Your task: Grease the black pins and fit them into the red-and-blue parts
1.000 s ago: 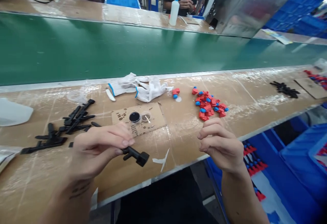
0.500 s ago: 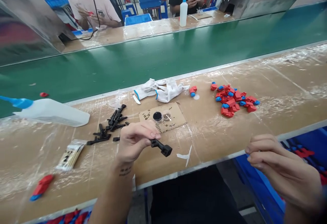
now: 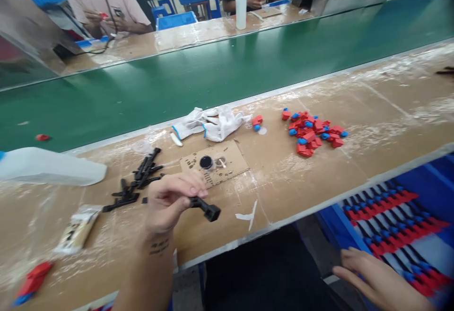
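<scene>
Black moulded plastic fitting (image 3: 206, 210), T-shaped with a square end cap, is gripped between thumb and fingers of the left hand (image 3: 173, 200), over the workbench (image 3: 354, 169). Right hand (image 3: 376, 278), fingers open, lies below the workbench edge, beside rows of red-and-blue parts (image 3: 393, 223).

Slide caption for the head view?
Left hand holds a black plastic part; right hand hovers near red-and-blue parts in a blue crate.

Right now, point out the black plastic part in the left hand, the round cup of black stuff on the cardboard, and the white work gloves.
Black plastic part (image 3: 212, 213), head view, on its thick end.
Round cup (image 3: 206, 162), head view, on its black contents.
White work gloves (image 3: 223, 126), head view, on the nearer glove.
</scene>
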Action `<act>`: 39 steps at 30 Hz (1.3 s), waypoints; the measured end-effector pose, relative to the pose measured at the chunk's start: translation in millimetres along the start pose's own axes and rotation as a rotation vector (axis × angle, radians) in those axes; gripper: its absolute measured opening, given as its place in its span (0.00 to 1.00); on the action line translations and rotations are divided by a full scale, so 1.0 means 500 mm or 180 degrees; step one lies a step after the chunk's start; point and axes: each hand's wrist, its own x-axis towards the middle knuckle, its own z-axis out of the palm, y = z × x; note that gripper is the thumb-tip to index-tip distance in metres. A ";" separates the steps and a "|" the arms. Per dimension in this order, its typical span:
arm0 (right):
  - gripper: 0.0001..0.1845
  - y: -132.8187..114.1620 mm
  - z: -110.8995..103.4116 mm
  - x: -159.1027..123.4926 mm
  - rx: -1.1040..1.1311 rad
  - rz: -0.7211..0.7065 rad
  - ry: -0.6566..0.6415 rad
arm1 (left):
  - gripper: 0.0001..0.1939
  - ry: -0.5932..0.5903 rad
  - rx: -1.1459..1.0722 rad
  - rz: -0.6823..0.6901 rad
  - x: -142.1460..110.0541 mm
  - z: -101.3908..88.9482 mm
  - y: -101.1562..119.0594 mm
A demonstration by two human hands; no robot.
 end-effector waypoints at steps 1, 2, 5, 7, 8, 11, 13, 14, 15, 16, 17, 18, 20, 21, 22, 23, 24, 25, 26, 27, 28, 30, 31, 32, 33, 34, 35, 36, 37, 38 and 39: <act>0.22 0.000 -0.010 0.011 -0.0145 -0.0028 -0.0140 | 0.05 0.0022 0.0049 -0.0057 -0.002 -0.002 0.000; 0.17 -0.005 -0.023 0.026 -0.0221 -0.0056 -0.0156 | 0.04 0.0040 0.0118 -0.0137 -0.005 -0.003 0.000; 0.11 -0.041 -0.074 0.100 -0.0306 0.0003 0.0417 | 0.05 0.0085 0.0356 -0.0220 -0.012 -0.009 -0.003; 0.14 -0.067 -0.106 0.162 -0.0375 0.0012 0.0957 | 0.05 0.0179 0.0514 -0.0327 -0.018 -0.010 -0.006; 0.15 -0.075 -0.120 0.195 -0.0411 0.0012 0.1212 | 0.05 0.0251 0.0595 -0.0397 -0.020 -0.009 -0.008; 0.10 -0.083 -0.141 0.289 -0.0525 0.0000 0.1494 | 0.03 0.0461 0.0834 -0.0582 -0.028 0.001 -0.009; 0.15 -0.081 -0.137 0.341 -0.0601 -0.0002 0.1477 | 0.02 0.0501 0.0933 -0.0702 -0.031 0.014 -0.008; 0.17 -0.080 -0.131 0.362 -0.0638 0.0029 0.1500 | 0.01 0.0485 0.0949 -0.0777 -0.031 0.022 -0.006; 0.17 -0.080 -0.124 0.380 -0.0671 0.0084 0.1556 | 0.01 0.0429 0.0951 -0.0865 -0.031 0.031 -0.005; 0.17 -0.081 -0.117 0.394 -0.0692 0.0151 0.1637 | 0.02 0.0342 0.0927 -0.0929 -0.030 0.041 -0.004; 0.17 -0.082 -0.110 0.404 -0.0693 0.0211 0.1720 | 0.02 0.0247 0.0884 -0.0974 -0.028 0.050 -0.003; 0.17 -0.083 -0.104 0.410 -0.0669 0.0245 0.1778 | 0.02 0.0150 0.0824 -0.0991 -0.027 0.061 -0.002; 0.16 -0.087 -0.097 0.409 -0.0527 0.0211 0.1768 | 0.03 -0.0021 0.0742 -0.1058 -0.024 0.081 -0.003; 0.16 -0.089 -0.094 0.403 -0.0408 0.0147 0.1710 | 0.03 -0.0066 0.0724 -0.1133 -0.024 0.091 -0.004; 0.17 -0.091 -0.092 0.393 -0.0266 0.0063 0.1636 | 0.04 -0.0083 0.0716 -0.1246 -0.025 0.100 -0.006; 0.18 -0.093 -0.089 0.380 -0.0119 -0.0030 0.1557 | 0.05 -0.0101 0.0713 -0.1394 -0.026 0.108 -0.009; 0.20 -0.097 -0.085 0.364 0.0005 -0.0131 0.1484 | 0.05 -0.0121 0.0696 -0.1525 -0.028 0.115 -0.012; 0.21 -0.102 -0.081 0.348 0.0162 -0.0247 0.1410 | 0.06 -0.0139 0.0663 -0.1635 -0.029 0.121 -0.015; 0.20 -0.108 -0.076 0.333 0.0407 -0.0385 0.1330 | 0.07 -0.0175 0.0620 -0.1713 -0.031 0.126 -0.018; 0.18 -0.116 -0.071 0.319 0.0762 -0.0538 0.1224 | 0.07 -0.0217 0.0583 -0.1754 -0.031 0.130 -0.021; 0.16 -0.127 -0.066 0.308 0.1225 -0.0686 0.1087 | 0.07 -0.0249 0.0561 -0.1754 -0.031 0.133 -0.024; 0.14 -0.156 -0.055 0.295 0.2288 -0.0881 0.0779 | 0.07 -0.0256 0.0536 -0.1705 -0.030 0.136 -0.027; 0.14 -0.172 -0.050 0.293 0.2743 -0.0905 0.0648 | 0.07 -0.0249 0.0519 -0.1691 -0.028 0.136 -0.029; 0.13 -0.189 -0.046 0.295 0.3060 -0.0887 0.0548 | 0.06 -0.0234 0.0489 -0.1702 -0.028 0.136 -0.030; 0.13 -0.206 -0.041 0.298 0.3282 -0.0854 0.0473 | 0.06 -0.0208 0.0434 -0.1737 -0.027 0.136 -0.030; 0.13 -0.220 -0.036 0.303 0.3436 -0.0824 0.0427 | 0.07 -0.0174 0.0354 -0.1796 -0.027 0.135 -0.031; 0.15 -0.233 -0.031 0.309 0.3538 -0.0793 0.0402 | 0.07 -0.0125 0.0258 -0.1863 -0.028 0.135 -0.032; 0.17 -0.243 -0.026 0.315 0.3599 -0.0749 0.0396 | 0.08 -0.0067 0.0153 -0.1938 -0.028 0.135 -0.033; 0.19 -0.250 -0.020 0.319 0.3627 -0.0682 0.0415 | 0.09 -0.0010 0.0053 -0.2021 -0.029 0.135 -0.033; 0.19 -0.255 -0.014 0.323 0.3629 -0.0598 0.0462 | 0.10 0.0038 -0.0033 -0.2104 -0.030 0.135 -0.034; 0.18 -0.259 -0.009 0.325 0.3605 -0.0497 0.0529 | 0.10 0.0066 -0.0102 -0.2185 -0.031 0.136 -0.035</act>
